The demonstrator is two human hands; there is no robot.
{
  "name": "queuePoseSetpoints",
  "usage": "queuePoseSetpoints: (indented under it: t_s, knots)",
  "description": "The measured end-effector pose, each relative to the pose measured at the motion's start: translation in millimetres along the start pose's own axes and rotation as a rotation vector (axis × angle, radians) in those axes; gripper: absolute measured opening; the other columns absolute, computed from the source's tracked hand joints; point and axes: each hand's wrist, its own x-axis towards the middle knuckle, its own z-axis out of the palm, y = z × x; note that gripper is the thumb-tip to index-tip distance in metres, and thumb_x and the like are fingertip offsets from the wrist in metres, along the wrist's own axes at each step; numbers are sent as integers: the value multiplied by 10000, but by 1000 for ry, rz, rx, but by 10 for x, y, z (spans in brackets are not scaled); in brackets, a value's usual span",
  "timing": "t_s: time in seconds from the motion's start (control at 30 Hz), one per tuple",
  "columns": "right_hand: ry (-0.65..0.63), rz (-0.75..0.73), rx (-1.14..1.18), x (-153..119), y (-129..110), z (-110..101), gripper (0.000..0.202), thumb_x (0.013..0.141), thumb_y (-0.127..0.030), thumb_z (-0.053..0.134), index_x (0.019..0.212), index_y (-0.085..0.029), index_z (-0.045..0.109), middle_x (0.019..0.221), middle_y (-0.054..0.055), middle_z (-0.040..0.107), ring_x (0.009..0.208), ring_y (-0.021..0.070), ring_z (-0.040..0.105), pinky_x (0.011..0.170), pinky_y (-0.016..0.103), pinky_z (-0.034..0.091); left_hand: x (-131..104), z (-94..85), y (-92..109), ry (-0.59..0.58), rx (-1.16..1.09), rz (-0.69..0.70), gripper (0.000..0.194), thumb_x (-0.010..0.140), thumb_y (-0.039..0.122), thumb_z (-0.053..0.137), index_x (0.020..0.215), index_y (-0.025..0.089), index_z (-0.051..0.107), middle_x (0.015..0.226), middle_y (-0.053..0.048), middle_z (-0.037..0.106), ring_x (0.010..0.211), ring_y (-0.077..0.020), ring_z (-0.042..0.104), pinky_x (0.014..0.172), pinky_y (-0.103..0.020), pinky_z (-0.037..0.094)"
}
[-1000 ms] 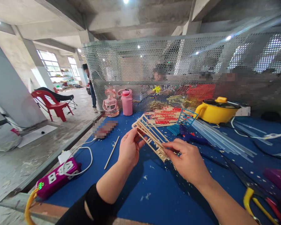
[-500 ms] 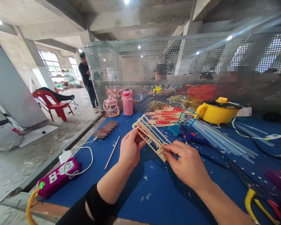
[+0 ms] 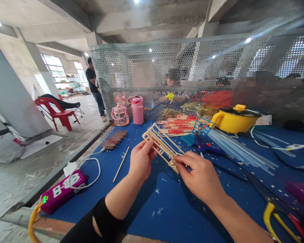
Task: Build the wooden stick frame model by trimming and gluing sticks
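A small frame of pale wooden sticks (image 3: 163, 146) is held tilted above the blue tabletop. My left hand (image 3: 142, 158) grips its upper left end, thumb on top. At the lower right end, the fingers and thumb of my right hand (image 3: 199, 172) pinch the sticks. One loose stick (image 3: 121, 164) lies on the table left of my left hand. Beyond the frame is a pile of sticks with red parts (image 3: 178, 125). A blue stick frame (image 3: 202, 126) stands beside it, near a blue glue gun (image 3: 210, 149).
A yellow pot (image 3: 236, 119), clear glue sticks (image 3: 239, 150) and yellow-handled pliers (image 3: 270, 216) are on the right. At left are a purple power strip (image 3: 63, 190) and its cable. Pink bottles (image 3: 137, 110) stand before a perforated metal screen (image 3: 142, 67). People are behind it.
Both hands and the stick frame have hardly moved, with only a slight shift of the right hand's fingers and thumb to the left.
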Motion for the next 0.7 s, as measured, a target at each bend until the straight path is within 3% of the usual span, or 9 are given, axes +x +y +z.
queuePoseSetpoints:
  t_s: [0.7]
  knots:
    - [8, 15, 74, -11, 14, 45, 129, 847, -163, 556, 860, -196, 680, 817, 20, 658, 768, 150, 625, 719, 266, 482, 27, 0, 6, 7, 3, -5, 112, 753, 201, 675, 812, 109, 700, 820, -54, 702, 664, -76, 647, 621, -152, 528]
